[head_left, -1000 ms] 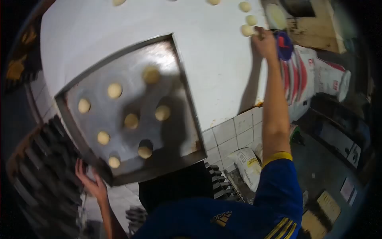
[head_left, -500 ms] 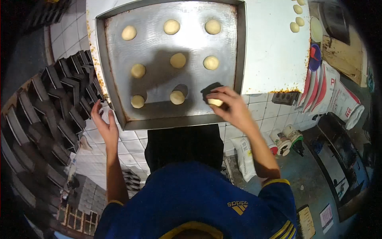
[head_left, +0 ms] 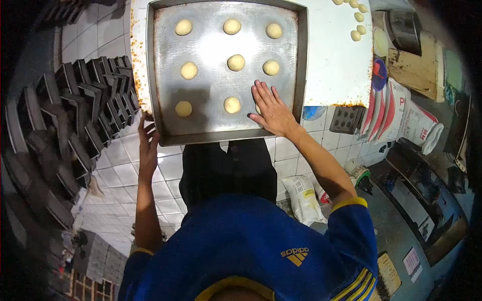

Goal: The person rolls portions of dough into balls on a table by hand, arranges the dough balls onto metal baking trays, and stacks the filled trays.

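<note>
A metal baking tray with raised walls holds several pale dough balls set out in rows of three. My right hand lies open and flat over the ball in the near right corner, palm down, fingers pointing toward the far side. Only a sliver of that dough ball shows beside the fingers. Just outside the tray's near left corner is my left hand, its fingers apart and right at the rim. Another dough ball sits just beyond my right fingertips.
The tray rests on a white table with rusty edges. More small dough balls lie at its far right. Dark metal pans are stacked on the left. Flour sacks and a small moulded pan stand to the right.
My right hand has gone from holding a dough ball in its fingers to lying flat over it on the tray. The view has shifted, and my left hand is closer to the rim.
</note>
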`<state>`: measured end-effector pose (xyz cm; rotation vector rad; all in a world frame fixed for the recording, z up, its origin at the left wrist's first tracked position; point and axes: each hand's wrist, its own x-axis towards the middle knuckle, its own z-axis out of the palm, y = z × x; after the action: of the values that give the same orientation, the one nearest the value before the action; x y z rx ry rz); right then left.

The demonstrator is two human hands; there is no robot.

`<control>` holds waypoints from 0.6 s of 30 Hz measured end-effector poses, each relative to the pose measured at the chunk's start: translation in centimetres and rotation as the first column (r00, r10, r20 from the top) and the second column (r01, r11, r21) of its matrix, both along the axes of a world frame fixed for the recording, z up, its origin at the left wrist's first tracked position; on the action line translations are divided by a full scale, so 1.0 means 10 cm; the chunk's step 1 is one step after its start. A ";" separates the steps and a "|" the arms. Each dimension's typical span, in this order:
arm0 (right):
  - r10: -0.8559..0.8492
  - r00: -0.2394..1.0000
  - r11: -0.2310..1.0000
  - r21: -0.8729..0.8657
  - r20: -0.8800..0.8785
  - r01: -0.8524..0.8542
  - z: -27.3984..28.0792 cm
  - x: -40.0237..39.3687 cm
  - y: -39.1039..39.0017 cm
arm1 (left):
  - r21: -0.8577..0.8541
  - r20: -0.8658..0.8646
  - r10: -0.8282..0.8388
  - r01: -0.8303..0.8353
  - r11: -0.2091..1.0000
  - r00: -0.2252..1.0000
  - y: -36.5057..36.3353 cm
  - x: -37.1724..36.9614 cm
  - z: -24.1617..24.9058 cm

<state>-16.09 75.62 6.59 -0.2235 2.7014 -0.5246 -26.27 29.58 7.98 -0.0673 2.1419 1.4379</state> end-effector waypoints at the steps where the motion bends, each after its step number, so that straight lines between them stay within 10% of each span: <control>1: -0.003 1.000 1.000 0.009 -0.011 0.003 0.03 0.00 0.05 | 0.046 0.039 -0.015 0.013 0.999 0.999 0.01 -0.01 -0.03; 3: -0.308 0.951 0.913 -0.281 -0.003 0.294 0.15 0.01 0.19 | 0.082 0.014 -0.095 0.094 0.992 0.995 -0.01 0.02 -0.18; 5: -0.851 0.524 0.436 -0.563 -0.007 0.702 0.42 0.16 0.24 | 0.054 0.000 -0.156 0.155 0.986 0.988 0.02 0.04 -0.24; 6: -0.896 0.425 0.431 -0.469 -0.126 0.770 0.50 0.29 0.31 | 0.083 0.023 -0.124 0.122 0.989 0.992 0.03 0.04 -0.27; 7: -0.915 0.317 0.394 -0.379 -0.249 0.837 0.49 0.50 0.39 | 0.109 0.047 -0.101 0.096 0.989 0.994 0.03 0.04 -0.32; 11: -0.720 0.277 -0.010 -0.409 0.636 0.912 0.36 1.30 0.51 | 0.285 -0.053 -0.051 0.064 0.956 0.997 0.03 0.15 -0.31; 18: -0.620 0.379 -0.086 -0.540 0.687 0.837 0.60 1.44 0.74 | 0.091 -0.149 -0.111 0.126 0.988 0.983 0.34 0.13 1.01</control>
<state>-1.70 83.02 12.58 1.1858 1.6982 -2.1159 -25.00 32.94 18.13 0.2041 2.1433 1.5178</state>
